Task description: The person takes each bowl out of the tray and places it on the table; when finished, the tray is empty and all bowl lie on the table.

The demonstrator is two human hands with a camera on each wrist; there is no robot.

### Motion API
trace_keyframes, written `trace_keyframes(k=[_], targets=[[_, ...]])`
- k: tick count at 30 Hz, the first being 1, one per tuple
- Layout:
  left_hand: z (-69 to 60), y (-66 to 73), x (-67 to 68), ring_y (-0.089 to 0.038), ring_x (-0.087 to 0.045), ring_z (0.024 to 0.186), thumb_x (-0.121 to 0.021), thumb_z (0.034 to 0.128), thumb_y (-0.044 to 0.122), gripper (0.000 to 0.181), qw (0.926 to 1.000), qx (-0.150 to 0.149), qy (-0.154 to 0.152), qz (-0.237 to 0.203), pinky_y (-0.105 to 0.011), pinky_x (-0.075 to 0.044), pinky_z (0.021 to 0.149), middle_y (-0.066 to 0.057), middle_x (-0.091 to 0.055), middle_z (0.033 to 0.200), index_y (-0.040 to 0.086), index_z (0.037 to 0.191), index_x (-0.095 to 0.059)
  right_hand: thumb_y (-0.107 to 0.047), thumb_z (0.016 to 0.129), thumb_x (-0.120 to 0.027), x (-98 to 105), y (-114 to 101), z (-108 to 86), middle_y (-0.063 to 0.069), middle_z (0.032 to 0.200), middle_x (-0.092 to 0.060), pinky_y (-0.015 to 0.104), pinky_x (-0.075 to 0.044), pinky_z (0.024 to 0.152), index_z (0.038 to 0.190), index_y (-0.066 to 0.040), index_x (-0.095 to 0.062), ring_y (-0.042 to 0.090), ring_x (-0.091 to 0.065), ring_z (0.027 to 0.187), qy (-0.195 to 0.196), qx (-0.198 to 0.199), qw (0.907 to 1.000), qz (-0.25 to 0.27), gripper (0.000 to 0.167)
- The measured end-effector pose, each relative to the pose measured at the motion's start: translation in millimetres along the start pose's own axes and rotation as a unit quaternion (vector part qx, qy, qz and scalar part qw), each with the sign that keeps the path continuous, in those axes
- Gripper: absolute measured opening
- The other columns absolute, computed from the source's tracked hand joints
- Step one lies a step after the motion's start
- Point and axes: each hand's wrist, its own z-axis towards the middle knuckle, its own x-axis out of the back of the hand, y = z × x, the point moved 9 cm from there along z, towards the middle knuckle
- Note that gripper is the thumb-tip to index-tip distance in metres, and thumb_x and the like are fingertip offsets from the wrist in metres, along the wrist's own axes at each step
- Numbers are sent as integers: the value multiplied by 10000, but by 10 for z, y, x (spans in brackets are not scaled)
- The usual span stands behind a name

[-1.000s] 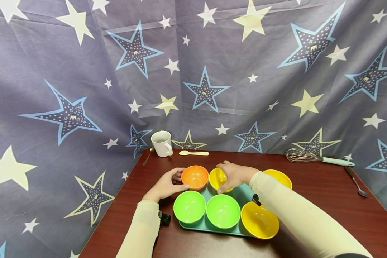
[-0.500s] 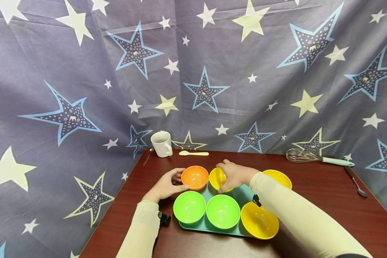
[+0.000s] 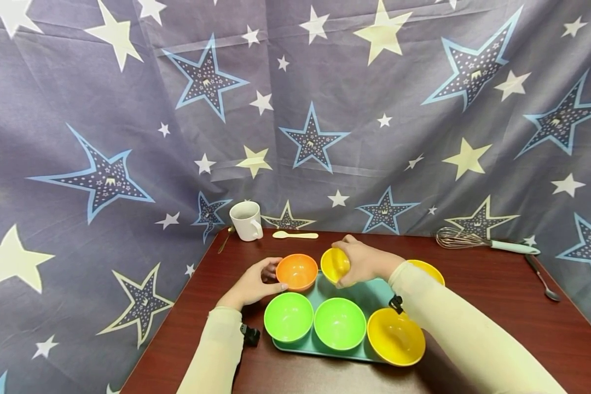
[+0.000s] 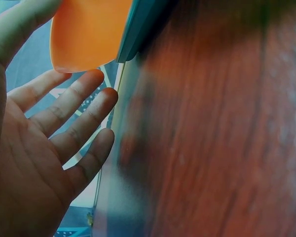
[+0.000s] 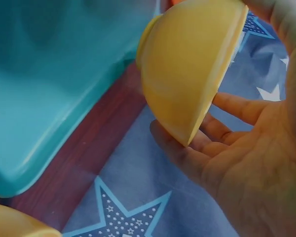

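My right hand [image 3: 366, 261] pinches a small yellow bowl [image 3: 334, 265] by its rim, thumb on the near side and fingers on the far side. In the right wrist view this yellow bowl [image 5: 187, 64] is held up off the teal tray [image 5: 49, 108]. My left hand [image 3: 251, 283] is spread beside an orange bowl [image 3: 297, 272] at the tray's back left corner, its thumb close to the near rim. Seen from the left wrist, the fingers are nearly straight and one fingertip reaches the orange bowl's edge [image 4: 89, 39].
Two green bowls [image 3: 289, 317] and a larger yellow bowl [image 3: 396, 336] line the tray's front. Another yellow bowl [image 3: 427, 270] lies partly behind the right sleeve. Along the back are a white mug [image 3: 247, 220], a cream spoon [image 3: 295, 235] and a whisk [image 3: 487, 242]; a dark-handled spoon [image 3: 544, 279] lies far right.
My right hand has raised the small yellow bowl slightly off the tray, baring more of the tray beneath. The left hand and orange bowl have stayed in place.
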Motion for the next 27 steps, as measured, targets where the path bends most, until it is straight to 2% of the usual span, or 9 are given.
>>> trace_keyframes(k=[6, 13, 27], targets=[[6, -13, -4, -183, -640, 1048, -903, 841, 371, 746, 10000, -11, -1, 9, -418, -520, 971, 11, -671, 1187, 176, 1478, -567, -393, 630, -976, 168, -45, -57, 153, 1288, -506, 344, -529, 871, 1516, 19, -480, 254, -564, 1044, 373, 160, 9989, 235, 1096], [10, -32, -4, -184, -640, 1050, -903, 837, 385, 751, 10000, -9, 20, 26, -421, -520, 972, 10, -671, 1183, 173, 1476, -570, -370, 641, -968, 322, -27, -179, 119, 1326, -500, 346, -552, 859, 1552, -43, -467, 276, -564, 1093, 610, 32, 9963, 610, 1089], [6, -19, 4, -182, -645, 1025, -904, 838, 374, 738, 10000, -48, 34, -36, -423, -524, 957, 15, -677, 1195, 184, 1472, -577, -367, 690, -959, 578, 19, -506, 84, 1385, -502, 410, -575, 896, 1564, -98, -472, 263, -548, 1136, 1083, 81, 9908, 813, 1036]])
